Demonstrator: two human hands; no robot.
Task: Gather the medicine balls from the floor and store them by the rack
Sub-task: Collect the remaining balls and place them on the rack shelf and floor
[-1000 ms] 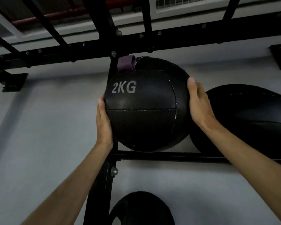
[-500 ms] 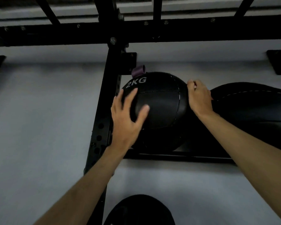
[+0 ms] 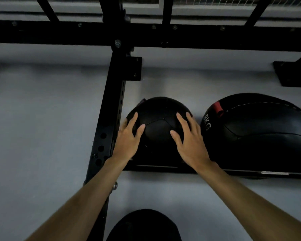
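Observation:
A small black medicine ball (image 3: 159,117) sits on the black rack's lower rail (image 3: 241,173), against the grey wall and just right of the rack's upright post (image 3: 111,101). My left hand (image 3: 129,138) lies flat on the ball's front left with fingers spread. On its front right, my right hand (image 3: 189,141) rests the same way. Neither hand wraps around the ball. Its 2KG label is out of sight. A larger black ball marked 8KG (image 3: 259,129), with red tabs, sits on the same rail to the right.
A thick black crossbeam (image 3: 198,36) runs across above the balls. A black wall bracket (image 3: 292,73) is fixed at the upper right. Another dark ball (image 3: 144,226) shows at the bottom edge, below the rail. Bare grey wall lies to the left of the post.
The small ball went from being held up in both hands to sitting on the rail. It has turned, hiding its label, and my hands shifted from its sides to its front.

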